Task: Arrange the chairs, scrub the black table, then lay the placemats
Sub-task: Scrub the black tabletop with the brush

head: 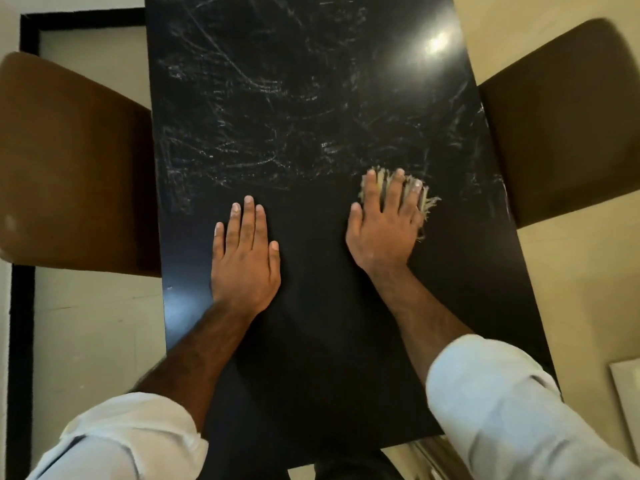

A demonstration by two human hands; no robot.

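Fingers (372, 188) of right hand (381, 233) spread flat, pressing frayed scrubber (428, 202) on black table (311, 341), centre right; left hand (244, 261) flat, fingers together. Risk: ungripped scrubber skids free; white streaks (259, 84), upper frame, may get missed

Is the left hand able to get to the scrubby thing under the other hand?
Probably yes. The left hand lies flat close by, with only bare black table between. But the right hand presses over most of the scrubber, so only its frayed edges are free.
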